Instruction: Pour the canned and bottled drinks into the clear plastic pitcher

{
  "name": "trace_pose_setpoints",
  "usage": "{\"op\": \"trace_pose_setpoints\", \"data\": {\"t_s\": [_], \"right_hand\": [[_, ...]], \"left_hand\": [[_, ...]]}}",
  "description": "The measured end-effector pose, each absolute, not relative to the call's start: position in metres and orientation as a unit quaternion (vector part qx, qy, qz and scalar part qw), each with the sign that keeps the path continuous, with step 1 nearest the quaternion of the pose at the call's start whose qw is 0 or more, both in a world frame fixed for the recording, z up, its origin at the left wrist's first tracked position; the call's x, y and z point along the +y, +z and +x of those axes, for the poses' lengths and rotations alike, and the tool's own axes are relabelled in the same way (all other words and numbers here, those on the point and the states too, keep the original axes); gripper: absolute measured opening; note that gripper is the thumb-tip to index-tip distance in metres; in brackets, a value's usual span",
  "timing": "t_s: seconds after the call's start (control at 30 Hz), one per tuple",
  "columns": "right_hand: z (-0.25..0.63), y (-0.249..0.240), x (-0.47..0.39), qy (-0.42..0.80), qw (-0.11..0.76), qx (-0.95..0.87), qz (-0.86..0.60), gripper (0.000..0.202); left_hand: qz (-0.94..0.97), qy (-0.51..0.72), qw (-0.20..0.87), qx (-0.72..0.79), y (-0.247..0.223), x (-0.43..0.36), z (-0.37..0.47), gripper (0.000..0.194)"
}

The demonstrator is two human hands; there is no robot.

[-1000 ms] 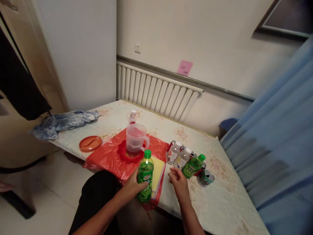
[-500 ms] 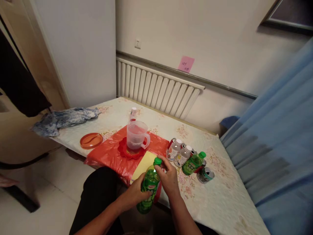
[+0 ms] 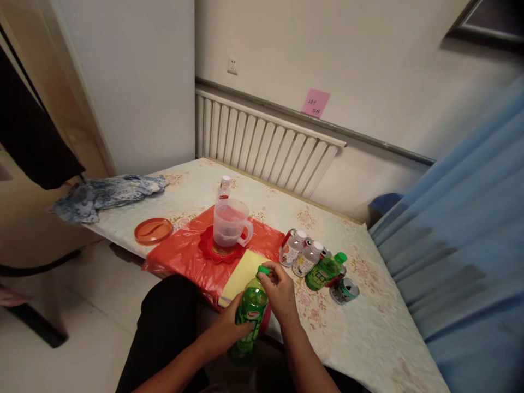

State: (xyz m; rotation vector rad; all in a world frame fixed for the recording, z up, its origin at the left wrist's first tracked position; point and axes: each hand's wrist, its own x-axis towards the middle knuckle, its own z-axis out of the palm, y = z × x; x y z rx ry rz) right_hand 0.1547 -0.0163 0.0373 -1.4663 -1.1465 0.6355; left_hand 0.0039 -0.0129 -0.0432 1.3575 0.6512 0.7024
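- So the person has a green bottle (image 3: 250,314) up off the worktop (image 3: 380,333), leaning a little at its near edge, above their lap.
- Left hand (image 3: 226,326): grip wrapped snugly round the bottle's body. Right hand (image 3: 280,289): grip pinched on the green cap (image 3: 263,270), which sits on the bottle's neck.
- Worktop's got a pale floral cover, pinkish flowers all over.
- Red plastic sheet (image 3: 180,265) spread near the front, kinda wrinkly and shiny. On it there's a wavy-edged red plate (image 3: 207,248) with a see-through pitcher (image 3: 230,226) on top, handle towards the person's right.
- Yellow booklet (image 3: 239,278) lies just beside that plate, partly behind the held bottle.
- Small clear bottle (image 3: 224,188) stands behind the pitcher, white cap. Round orange dish (image 3: 153,231) sits off to the left.
- Over on the right it's a whole drinks cluster: two white-capped bottles, another green bottle (image 3: 322,274), and some cans partly hidden behind. A green-and-silver can (image 3: 344,291) is at the near end.
- Crumpled blue-and-white cloth (image 3: 117,195) at the far left, partly over the edge.
- Room-wise: white radiator (image 3: 262,139) along the wall, pink note (image 3: 315,103) above it, wall socket (image 3: 232,66), blue curtain (image 3: 478,240) on the right, corner of a framed picture (image 3: 491,24) up high.
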Motion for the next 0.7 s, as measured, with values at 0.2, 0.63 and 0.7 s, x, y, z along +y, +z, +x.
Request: {"op": "trace_pose_setpoints", "data": {"t_s": [0.2, 0.63, 0.7], "right_hand": [[0.158, 0.018, -0.001, 0.283, 0.631, -0.409, -0.595, 0.025], [0.186, -0.077, 0.045, 0.166, 0.430, -0.530, -0.712, 0.034], [0.182, -0.082, 0.044, 0.164, 0.414, -0.561, -0.697, 0.036]], "left_hand": [[0.578, 0.323, 0.684, 0.307, -0.058, -0.010, -0.006, 0.067], [0.538, 0.350, 0.664, 0.384, -0.076, 0.005, -0.045, 0.079], [0.533, 0.349, 0.665, 0.389, -0.079, 0.006, -0.047, 0.080]]}}
